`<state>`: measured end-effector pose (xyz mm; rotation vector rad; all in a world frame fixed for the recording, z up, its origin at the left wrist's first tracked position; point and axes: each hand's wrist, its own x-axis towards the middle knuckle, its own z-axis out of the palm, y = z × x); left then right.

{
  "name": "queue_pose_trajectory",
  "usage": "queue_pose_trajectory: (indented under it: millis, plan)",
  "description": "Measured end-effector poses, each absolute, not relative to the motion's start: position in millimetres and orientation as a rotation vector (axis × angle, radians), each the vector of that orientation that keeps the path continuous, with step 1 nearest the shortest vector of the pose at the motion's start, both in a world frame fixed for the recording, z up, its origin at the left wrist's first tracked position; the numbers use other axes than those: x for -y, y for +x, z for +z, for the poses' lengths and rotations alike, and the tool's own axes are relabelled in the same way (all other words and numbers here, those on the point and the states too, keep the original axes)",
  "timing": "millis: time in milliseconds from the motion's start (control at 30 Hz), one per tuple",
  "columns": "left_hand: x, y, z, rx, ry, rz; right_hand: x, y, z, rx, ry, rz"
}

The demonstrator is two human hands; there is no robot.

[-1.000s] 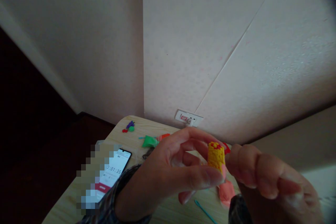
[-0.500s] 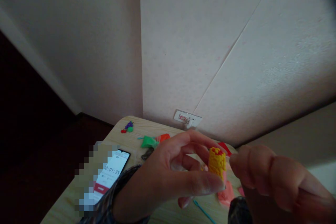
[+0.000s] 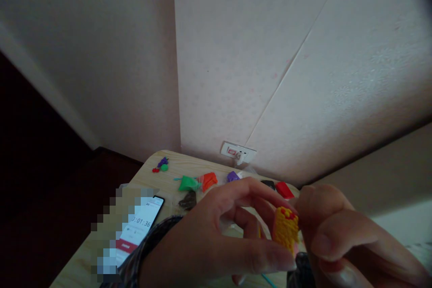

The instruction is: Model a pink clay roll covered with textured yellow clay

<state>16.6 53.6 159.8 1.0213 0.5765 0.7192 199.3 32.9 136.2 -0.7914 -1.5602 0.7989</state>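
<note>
A small yellow clay cylinder (image 3: 285,228) with a gridded surface and red bits on its top is held up in front of me. My left hand (image 3: 216,243) pinches it between thumb and forefinger from the left. My right hand (image 3: 340,234) is closed against its right side with curled fingers touching the top edge. Both hands hover over the light wooden table (image 3: 158,180).
Small bags of clay lie on the table: green (image 3: 187,183), orange (image 3: 208,180), purple (image 3: 232,176), black (image 3: 269,184), red (image 3: 284,189). A tiny purple, green and red clay figure (image 3: 161,164) sits at the far corner. A phone (image 3: 137,229) shows a timer. A wall socket (image 3: 238,151) sits behind.
Both hands and the yellow cylinder have sunk lower and slightly to the right in the view. More clay bags show behind them. The phone timer went from 1:35 to 1:36.
</note>
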Motion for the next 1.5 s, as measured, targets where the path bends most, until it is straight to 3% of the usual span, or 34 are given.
queue_pose_trajectory:
  millis: [400, 1500]
  plan:
    - [-55, 15, 155, -0.608, 0.989, 0.639, -35, 193, 134, 1.591, -0.593, 0.992]
    - [-55, 17, 152, -0.6, 1.031, 0.637, -30, 192, 139, 1.358, -0.673, 1.345]
